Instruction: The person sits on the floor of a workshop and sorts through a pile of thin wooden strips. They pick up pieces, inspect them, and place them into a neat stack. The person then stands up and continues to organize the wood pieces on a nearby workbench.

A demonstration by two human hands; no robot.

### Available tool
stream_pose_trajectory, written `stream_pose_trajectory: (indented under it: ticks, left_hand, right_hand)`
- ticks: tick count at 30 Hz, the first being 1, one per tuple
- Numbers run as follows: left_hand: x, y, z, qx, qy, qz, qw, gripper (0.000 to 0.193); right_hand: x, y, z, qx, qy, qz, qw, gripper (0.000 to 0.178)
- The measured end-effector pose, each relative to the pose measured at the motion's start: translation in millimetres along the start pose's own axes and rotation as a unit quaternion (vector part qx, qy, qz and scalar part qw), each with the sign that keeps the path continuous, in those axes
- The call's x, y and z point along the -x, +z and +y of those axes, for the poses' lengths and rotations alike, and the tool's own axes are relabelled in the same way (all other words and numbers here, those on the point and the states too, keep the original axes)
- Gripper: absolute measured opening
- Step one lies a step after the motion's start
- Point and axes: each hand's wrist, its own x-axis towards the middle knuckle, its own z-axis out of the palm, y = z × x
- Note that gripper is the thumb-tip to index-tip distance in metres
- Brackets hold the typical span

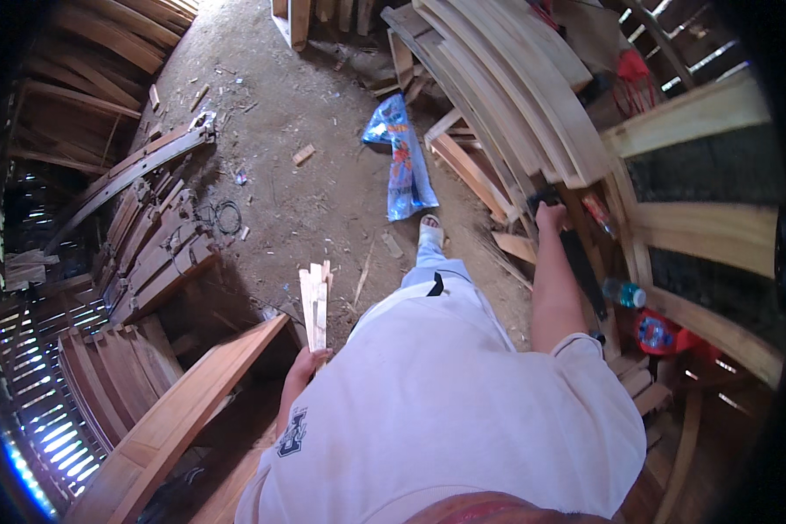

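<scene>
The left hand (313, 358) has its fingers curled round the lower ends of some thin wooden sticks (315, 304), with no gap to be seen between fingers and wood. The sticks stand roughly side by side, their free ends pointing away from the body; gripping them together near one end probably stops them from spreading and leaves most of their length clear.

The right hand (549, 216), out at the person's right, seems to have its fingers wrapped round the handle of a long black tool (583, 272). Its blade-like part runs back beside the forearm, perhaps so that it lies out of the way of the legs; the palm side is hidden, so I cannot tell how tight the grip is.

Just past that hand, curved boards (506, 87) lie nested in a stack, likely because their matching bends save room. A blue plastic sack (400, 166) lies on the dirt floor (271, 105) ahead of the foot (430, 229), and a clear bottle (624, 293) rests beside the tool
</scene>
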Motion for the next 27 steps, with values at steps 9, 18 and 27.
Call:
stream_pose_trajectory:
  ticks: [9,18,27]
  left_hand:
    - [24,-1,43,-0.078,0.034,0.063,0.994,0.039]
    - [-75,-58,73,-0.168,0.045,0.034,0.984,0.046]
    - [-143,-85,119,-0.257,0.159,0.066,0.951,0.053]
  right_hand:
    - [4,15,-46,0.078,0.079,-0.043,0.993,0.063]
    - [22,11,-51,0.088,0.069,-0.107,0.988,0.066]
    - [50,12,-116,0.244,-0.278,0.010,0.929,0.054]
